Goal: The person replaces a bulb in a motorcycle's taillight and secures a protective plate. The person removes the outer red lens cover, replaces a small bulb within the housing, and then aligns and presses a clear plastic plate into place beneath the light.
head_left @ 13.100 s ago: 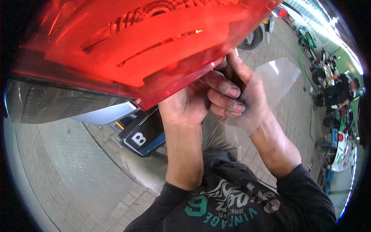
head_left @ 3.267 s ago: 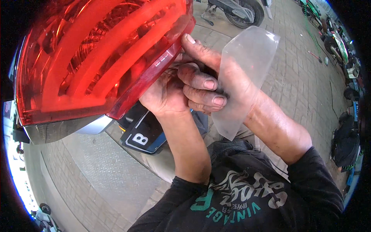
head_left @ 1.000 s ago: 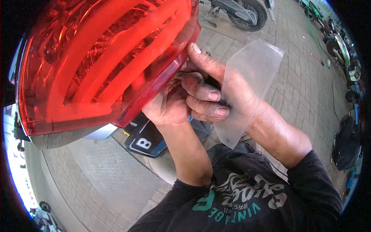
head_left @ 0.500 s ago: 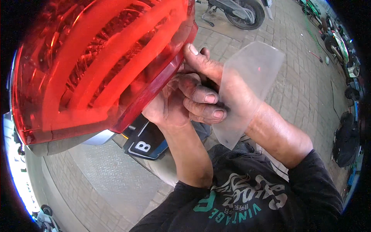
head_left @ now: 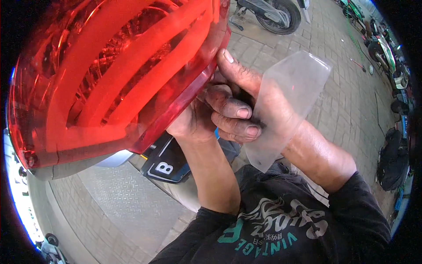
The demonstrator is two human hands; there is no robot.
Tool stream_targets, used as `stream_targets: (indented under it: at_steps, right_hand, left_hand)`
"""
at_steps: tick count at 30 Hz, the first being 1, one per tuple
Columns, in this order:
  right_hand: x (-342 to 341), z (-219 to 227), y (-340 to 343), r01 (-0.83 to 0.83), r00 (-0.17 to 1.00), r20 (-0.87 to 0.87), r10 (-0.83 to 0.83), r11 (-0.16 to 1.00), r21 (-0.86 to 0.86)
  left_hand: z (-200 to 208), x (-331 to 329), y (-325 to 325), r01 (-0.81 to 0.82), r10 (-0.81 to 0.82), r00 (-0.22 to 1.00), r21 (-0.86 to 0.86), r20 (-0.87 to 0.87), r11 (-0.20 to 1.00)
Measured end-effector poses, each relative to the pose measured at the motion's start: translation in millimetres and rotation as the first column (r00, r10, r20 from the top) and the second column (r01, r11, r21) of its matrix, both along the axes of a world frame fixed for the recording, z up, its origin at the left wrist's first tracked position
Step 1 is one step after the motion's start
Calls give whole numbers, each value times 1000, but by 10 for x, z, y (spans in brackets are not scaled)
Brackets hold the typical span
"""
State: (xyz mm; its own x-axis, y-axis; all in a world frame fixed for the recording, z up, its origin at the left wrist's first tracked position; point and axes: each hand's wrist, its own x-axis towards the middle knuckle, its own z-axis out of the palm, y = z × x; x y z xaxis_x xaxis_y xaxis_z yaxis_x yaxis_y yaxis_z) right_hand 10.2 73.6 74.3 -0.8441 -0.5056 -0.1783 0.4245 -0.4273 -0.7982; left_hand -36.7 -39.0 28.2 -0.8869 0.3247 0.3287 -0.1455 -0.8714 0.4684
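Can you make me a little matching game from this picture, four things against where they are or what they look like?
Things
1. Lamp
2. Sheet
3. Wheel
4. Shirt

Descriptions
A. Near the picture's top edge
B. Black, with printing
C. Red
D. Cloudy and see-through, overlapping the right hand in view

Right pairs: 1-C, 2-D, 3-A, 4-B

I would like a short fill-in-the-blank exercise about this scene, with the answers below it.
The large lamp is coloured ____.
The translucent sheet lies ____ the camera and part of the right hand.
The main colour of the shirt is ____.

Missing words: red; between; black.
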Motion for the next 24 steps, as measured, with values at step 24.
stream_targets:
  at_steps: [24]
  right_hand:
    - [-36, -29, -15, 29, 999, -24, -29, 1000, -13]
  left_hand:
    - [-384, -234, 131, 110, 3, 901, 235, -434, 966]
